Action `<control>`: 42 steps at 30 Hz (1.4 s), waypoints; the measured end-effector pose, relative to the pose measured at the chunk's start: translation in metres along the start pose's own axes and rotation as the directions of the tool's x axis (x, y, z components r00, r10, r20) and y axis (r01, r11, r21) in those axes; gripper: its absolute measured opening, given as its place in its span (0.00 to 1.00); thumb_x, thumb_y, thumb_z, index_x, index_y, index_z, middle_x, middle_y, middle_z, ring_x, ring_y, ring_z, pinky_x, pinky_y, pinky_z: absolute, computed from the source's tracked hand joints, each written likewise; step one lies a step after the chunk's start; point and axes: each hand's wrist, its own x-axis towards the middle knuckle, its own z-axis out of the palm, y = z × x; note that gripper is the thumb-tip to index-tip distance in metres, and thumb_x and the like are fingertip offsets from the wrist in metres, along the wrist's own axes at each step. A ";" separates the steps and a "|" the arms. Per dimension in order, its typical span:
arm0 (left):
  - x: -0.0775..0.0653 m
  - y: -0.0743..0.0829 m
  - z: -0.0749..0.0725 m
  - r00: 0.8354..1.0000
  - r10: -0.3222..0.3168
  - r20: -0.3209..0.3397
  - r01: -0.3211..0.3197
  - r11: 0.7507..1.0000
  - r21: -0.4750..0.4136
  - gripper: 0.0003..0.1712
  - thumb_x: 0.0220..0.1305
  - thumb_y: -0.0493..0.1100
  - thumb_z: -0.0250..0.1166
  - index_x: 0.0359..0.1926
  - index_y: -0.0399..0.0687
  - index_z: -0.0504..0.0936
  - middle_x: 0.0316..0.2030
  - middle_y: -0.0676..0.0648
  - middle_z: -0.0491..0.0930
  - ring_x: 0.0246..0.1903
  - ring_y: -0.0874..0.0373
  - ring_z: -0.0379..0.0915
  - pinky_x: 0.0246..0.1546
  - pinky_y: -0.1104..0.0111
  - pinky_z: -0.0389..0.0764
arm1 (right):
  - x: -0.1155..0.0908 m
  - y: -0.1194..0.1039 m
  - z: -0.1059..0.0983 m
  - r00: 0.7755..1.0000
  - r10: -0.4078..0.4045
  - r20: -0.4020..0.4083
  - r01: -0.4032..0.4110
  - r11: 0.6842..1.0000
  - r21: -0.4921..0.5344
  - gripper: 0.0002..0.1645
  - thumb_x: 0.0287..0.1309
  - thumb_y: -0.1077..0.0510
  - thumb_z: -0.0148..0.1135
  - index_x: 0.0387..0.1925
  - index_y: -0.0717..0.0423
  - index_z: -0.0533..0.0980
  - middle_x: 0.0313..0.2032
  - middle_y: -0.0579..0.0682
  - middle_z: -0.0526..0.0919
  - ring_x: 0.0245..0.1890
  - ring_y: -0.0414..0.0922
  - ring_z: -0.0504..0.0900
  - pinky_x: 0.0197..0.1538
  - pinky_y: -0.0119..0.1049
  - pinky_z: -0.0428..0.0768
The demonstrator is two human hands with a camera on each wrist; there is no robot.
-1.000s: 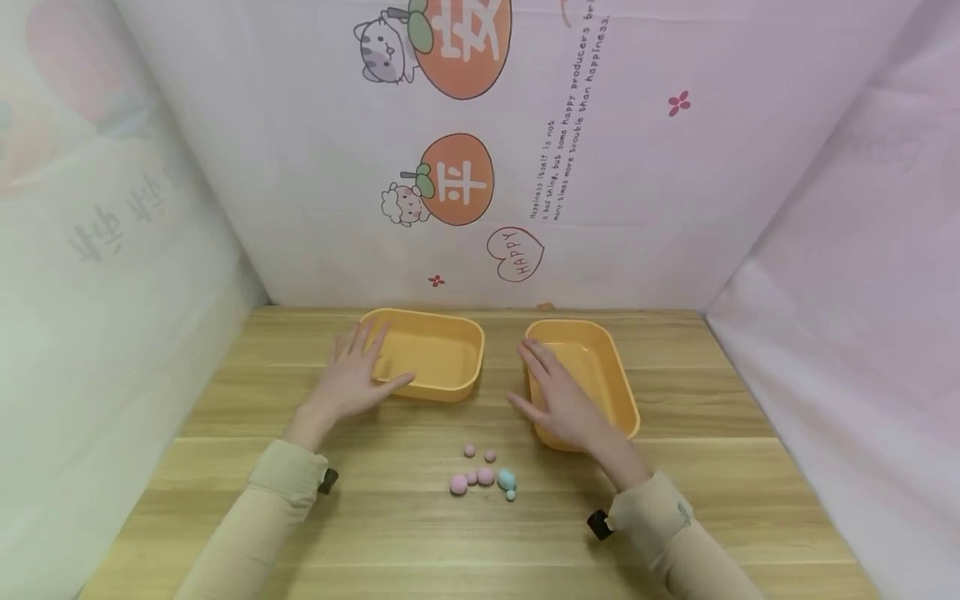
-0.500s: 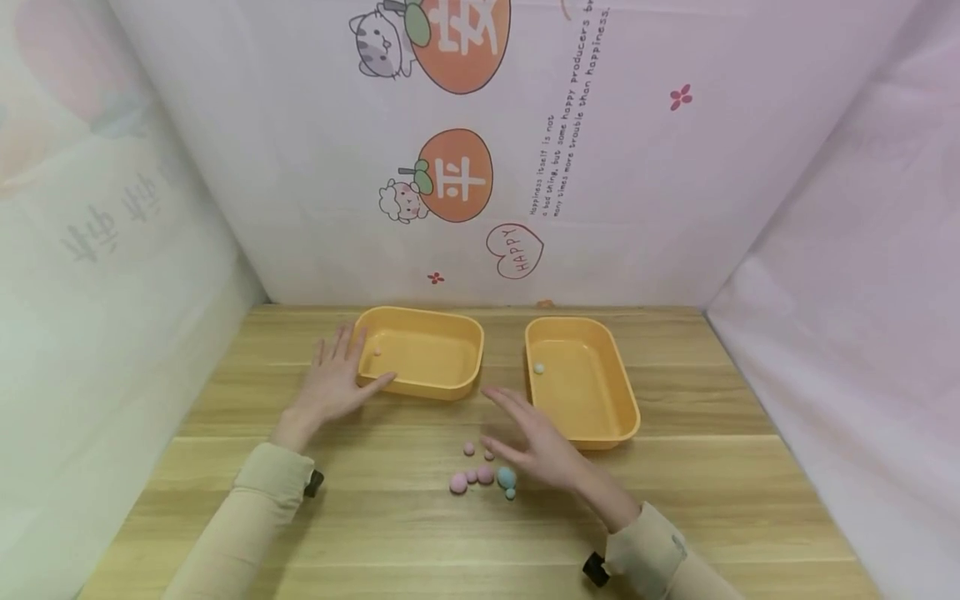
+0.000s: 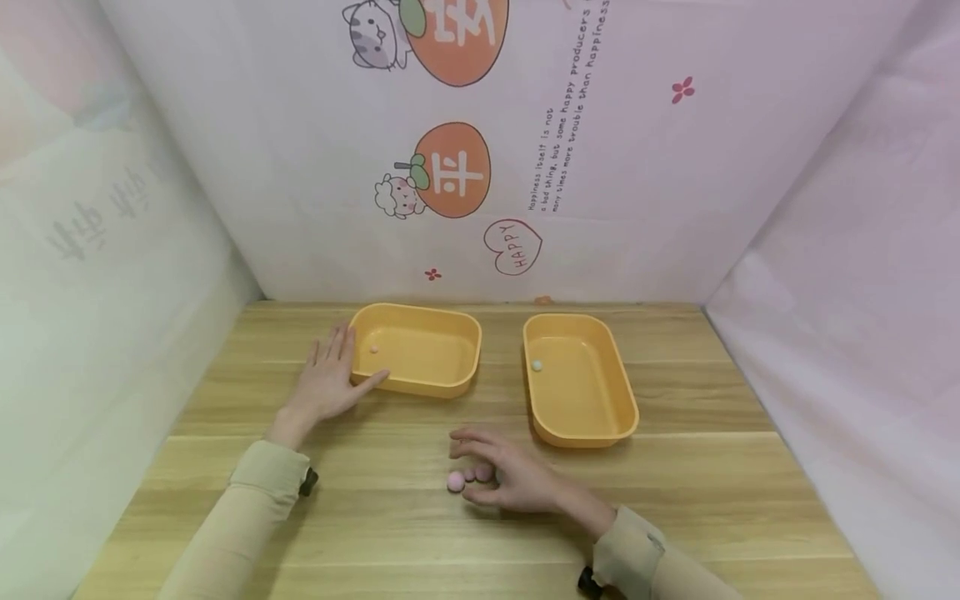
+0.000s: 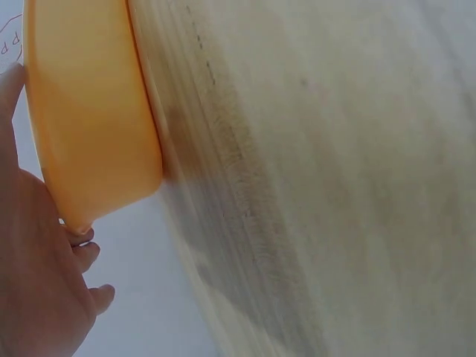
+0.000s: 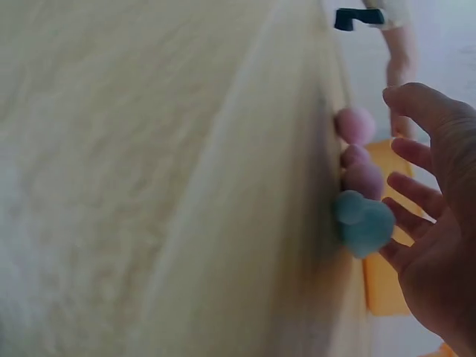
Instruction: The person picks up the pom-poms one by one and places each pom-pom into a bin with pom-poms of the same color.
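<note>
My left hand (image 3: 324, 383) rests against the left end of a yellow-orange tray (image 3: 420, 389), thumb along its near rim; the left wrist view shows the fingers at the tray's corner (image 4: 97, 126). A tiny pink ball (image 3: 374, 350) lies inside. My right hand (image 3: 517, 473) hovers low around a cluster of small balls, its fingers bent loosely and apart. Pink balls (image 3: 456, 482) show past the fingertips. The hand hides the blue balls in the head view, but the right wrist view shows two blue balls (image 5: 366, 227) beside the pink ones, nothing pinched.
A second yellow-orange tray (image 3: 632, 417) stands at the right with a pale ball (image 3: 537, 366) inside. A printed white cloth (image 3: 615, 250) rises behind the wooden table (image 3: 360, 533), with white cloth at both sides.
My right hand has drawn back from over the right tray and come down to the ball cluster, uncovering the pale ball. My left hand has slid slightly left and outward along its tray.
</note>
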 end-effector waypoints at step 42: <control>0.003 -0.002 0.005 1.000 -0.003 -0.001 0.003 1.000 0.001 0.70 0.77 0.81 0.48 0.86 0.28 0.34 0.88 0.29 0.34 0.89 0.32 0.35 0.91 0.40 0.42 | 0.016 0.024 0.028 0.968 -0.018 -0.252 0.062 0.983 0.170 0.14 0.64 0.63 0.78 0.49 0.51 0.85 0.50 0.47 0.89 0.47 0.46 0.81 0.53 0.33 0.79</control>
